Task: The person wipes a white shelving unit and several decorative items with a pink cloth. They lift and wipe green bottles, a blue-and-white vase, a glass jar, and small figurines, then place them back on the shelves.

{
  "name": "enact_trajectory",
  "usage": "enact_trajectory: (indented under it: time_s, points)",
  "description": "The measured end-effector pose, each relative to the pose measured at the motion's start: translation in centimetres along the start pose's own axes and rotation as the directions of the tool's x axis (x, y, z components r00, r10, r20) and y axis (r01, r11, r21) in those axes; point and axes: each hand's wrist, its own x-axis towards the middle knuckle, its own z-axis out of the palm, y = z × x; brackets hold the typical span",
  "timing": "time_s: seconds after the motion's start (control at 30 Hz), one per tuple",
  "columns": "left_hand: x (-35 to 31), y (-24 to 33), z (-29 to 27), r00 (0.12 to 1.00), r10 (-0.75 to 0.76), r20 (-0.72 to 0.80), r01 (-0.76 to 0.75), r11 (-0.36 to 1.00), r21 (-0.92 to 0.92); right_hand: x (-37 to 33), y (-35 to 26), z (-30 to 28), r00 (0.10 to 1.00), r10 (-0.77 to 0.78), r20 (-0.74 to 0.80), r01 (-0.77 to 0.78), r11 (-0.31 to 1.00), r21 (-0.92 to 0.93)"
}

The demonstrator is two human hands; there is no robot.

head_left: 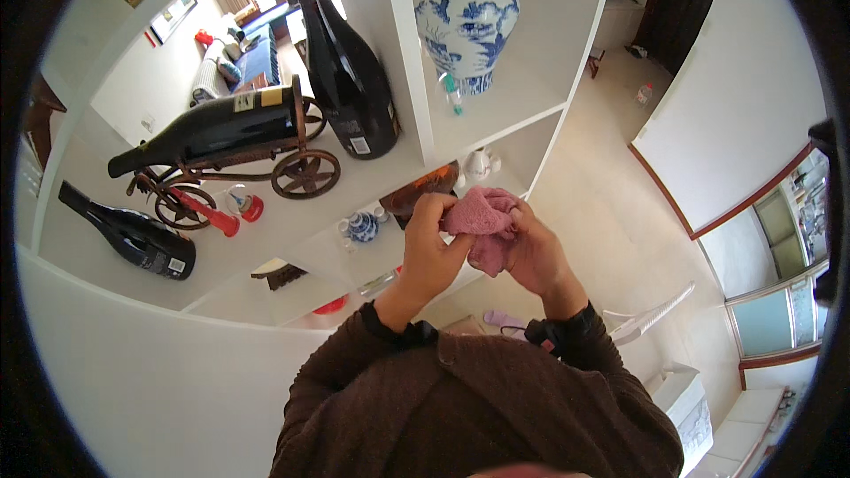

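A bunched pink cloth [482, 215] is held up in front of the white shelf unit by both my hands. My left hand [431, 250] pinches its left side between thumb and fingers. On the other side, my right hand [537, 252] is closed on the cloth's right edge. Part of the cloth hangs down between the two hands. Just behind my left hand, a dark reddish-brown ornament [425, 188] and a small blue-and-white porcelain piece [361, 227] sit on a lower shelf. A white teapot-like piece [479, 165] stands beyond the cloth.
Upper shelves carry a large blue-and-white vase [467, 22], a tall dark bottle [345, 71], a bottle on a wheeled metal rack [221, 130] and a smaller bottle [133, 235]. A red-based glass ornament [243, 204] stands beside the rack. Right of the shelves, a plastic bottle [645, 94] rests on the floor.
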Motion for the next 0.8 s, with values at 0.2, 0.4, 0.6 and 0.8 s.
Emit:
enact_trajectory:
  time_s: [0.2, 0.4, 0.6, 0.8]
  points:
    - [-0.1, 2.0, 0.9, 0.949, 0.303, 0.089, -0.316, 0.914, 0.254, -0.2, 0.5, 2.1, 0.991, -0.031, -0.129, -0.004, 0.965, -0.263]
    - [-0.7, 2.7, -0.8, 0.953, 0.295, 0.07, -0.295, 0.956, -0.012, -0.2, -1.2, 1.9, 0.989, -0.14, 0.045, 0.142, 0.989, -0.038]
    - [-1.1, 2.2, -0.6, 0.998, 0.047, -0.032, -0.055, 0.957, -0.283, 0.1, -2.5, 2.5, 0.984, -0.166, 0.064, 0.169, 0.984, -0.054]
    - [-0.8, 0.4, -0.1, 0.995, 0.094, 0.029, -0.088, 0.982, -0.169, 0.4, -0.9, 2.6, 0.978, -0.162, 0.131, 0.177, 0.977, -0.115]
